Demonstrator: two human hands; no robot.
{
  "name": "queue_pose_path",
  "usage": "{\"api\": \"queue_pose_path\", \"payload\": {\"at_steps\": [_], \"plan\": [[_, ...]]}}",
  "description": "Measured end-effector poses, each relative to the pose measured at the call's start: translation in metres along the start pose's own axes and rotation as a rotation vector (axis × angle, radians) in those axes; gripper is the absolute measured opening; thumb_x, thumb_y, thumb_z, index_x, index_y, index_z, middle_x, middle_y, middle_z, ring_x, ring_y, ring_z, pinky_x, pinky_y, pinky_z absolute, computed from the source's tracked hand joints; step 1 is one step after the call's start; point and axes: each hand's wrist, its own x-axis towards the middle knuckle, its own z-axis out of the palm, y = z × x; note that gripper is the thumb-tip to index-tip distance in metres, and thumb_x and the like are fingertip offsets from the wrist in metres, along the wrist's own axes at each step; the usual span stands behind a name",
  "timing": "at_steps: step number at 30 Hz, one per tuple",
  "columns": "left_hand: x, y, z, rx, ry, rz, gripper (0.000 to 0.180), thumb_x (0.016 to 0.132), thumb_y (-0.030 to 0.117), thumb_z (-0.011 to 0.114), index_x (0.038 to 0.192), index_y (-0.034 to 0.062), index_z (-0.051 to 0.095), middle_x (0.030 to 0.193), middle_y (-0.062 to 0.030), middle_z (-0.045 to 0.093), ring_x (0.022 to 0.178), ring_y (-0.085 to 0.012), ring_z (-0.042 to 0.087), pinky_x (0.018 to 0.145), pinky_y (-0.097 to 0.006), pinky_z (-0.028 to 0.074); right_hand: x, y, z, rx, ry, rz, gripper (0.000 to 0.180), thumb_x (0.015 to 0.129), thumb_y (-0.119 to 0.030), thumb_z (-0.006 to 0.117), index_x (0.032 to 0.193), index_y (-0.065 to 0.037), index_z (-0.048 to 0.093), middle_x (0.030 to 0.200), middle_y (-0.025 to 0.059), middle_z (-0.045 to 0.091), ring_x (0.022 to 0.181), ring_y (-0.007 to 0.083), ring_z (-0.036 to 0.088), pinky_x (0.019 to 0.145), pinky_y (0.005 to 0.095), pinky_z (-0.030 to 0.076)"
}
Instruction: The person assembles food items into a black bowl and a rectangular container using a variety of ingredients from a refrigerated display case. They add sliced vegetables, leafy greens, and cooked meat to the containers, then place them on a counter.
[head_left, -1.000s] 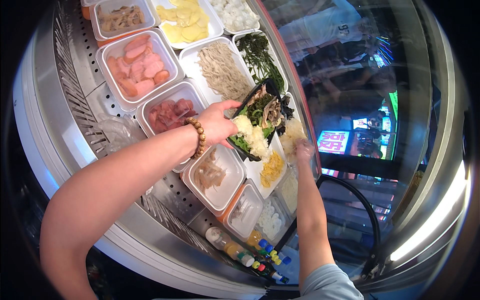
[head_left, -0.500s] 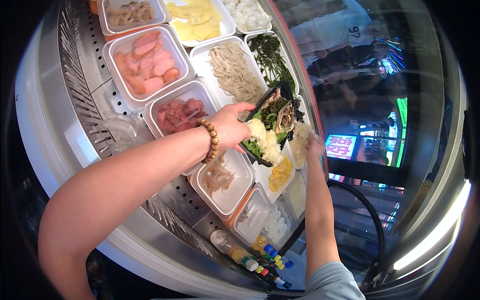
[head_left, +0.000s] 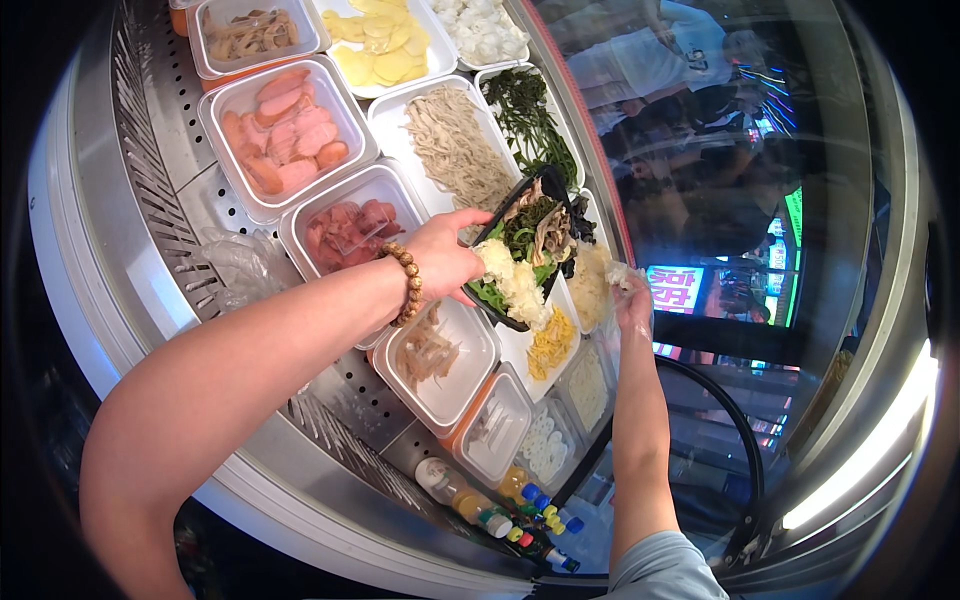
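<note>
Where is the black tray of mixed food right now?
Head view, centre: the black tray is held in the left hand above the white containers, beside the red meat container.

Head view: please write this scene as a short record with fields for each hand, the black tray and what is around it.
left hand: holds the black rectangular tray by its near edge; a brown bead bracelet is on the wrist
black rectangular tray: held over the counter, tilted, filled with greens, white pieces and brown strips
right hand: in a clear plastic glove, pinching pale food beside the tray
around: white plastic containers of food on a perforated steel counter; small bottles at the near edge
</note>
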Motion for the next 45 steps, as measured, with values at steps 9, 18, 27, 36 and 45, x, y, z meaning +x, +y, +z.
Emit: {"api": "queue_pose_path", "payload": {"at_steps": [9, 18, 27, 36, 45], "plan": [[-0.001, 0.002, 0.002, 0.045, -0.003, -0.015, 0.068, 0.081, -0.010, 0.054, 0.145, 0.0087, 0.039, 0.108, -0.0154, 0.058, 0.091, -0.0221, 0.063, 0.068, -0.035, 0.062, -0.018, -0.001, 0.000, 0.021, -0.051, 0.020, 0.021, 0.082, -0.003, 0.056, 0.103, -0.002, 0.057, 0.110, 0.0119, 0.060, 0.105, 0.0273, 0.059, 0.093, 0.0435, 0.047], [-0.010, -0.001, 0.002, 0.003, -0.013, -0.043, 0.067, 0.082, -0.010, 0.053, 0.145, 0.0093, 0.039, 0.108, -0.0133, 0.059, 0.092, -0.0217, 0.064, 0.072, -0.037, 0.062, -0.161, -0.086, 0.130, 0.380, -0.298, -0.049, 0.021, 0.076, 0.000, 0.061, 0.097, 0.000, 0.059, 0.100, 0.0125, 0.065, 0.098, 0.0279, 0.064, 0.089, 0.0395, 0.052], [-0.125, 0.036, -0.015, -0.031, -0.086, 0.049, 0.068, 0.083, -0.011, 0.049, 0.147, 0.0065, 0.032, 0.129, -0.0126, 0.056, 0.107, -0.0232, 0.064, 0.076, -0.034, 0.062, -0.287, -0.156, 0.246, -0.691, -0.672, -0.174, 0.032, 0.087, -0.015, 0.069, 0.117, -0.003, 0.064, 0.082, 0.0002, 0.064, 0.065, 0.0061, 0.056, 0.057, 0.0243, 0.048], [-0.291, 0.091, -0.051, -0.124, 0.048, 0.049, 0.069, 0.084, -0.009, 0.053, 0.148, 0.0066, 0.031, 0.123, -0.0146, 0.060, 0.101, -0.0256, 0.067, 0.078, -0.037, 0.062, -0.405, -0.193, 0.337, -1.137, -0.751, -0.940, 0.026, 0.083, -0.015, 0.070, 0.106, -0.003, 0.068, 0.088, 0.0156, 0.063, 0.083, 0.0345, 0.061, 0.075, 0.0417, 0.050], [-0.387, 0.118, -0.059, -0.210, 0.180, 0.159, 0.065, 0.085, -0.007, 0.056, 0.145, 0.0028, 0.035, 0.113, -0.0161, 0.064, 0.095, -0.0277, 0.069, 0.078, -0.037, 0.062, -0.517, -0.239, 0.389, -1.074, -0.840, -1.031, 0.081, 0.078, -0.048, 0.074, 0.136, 0.001, 0.047, 0.140, 0.0245, 0.046, 0.132, 0.0401, 0.042, 0.109, 0.0495, 0.036]]}}
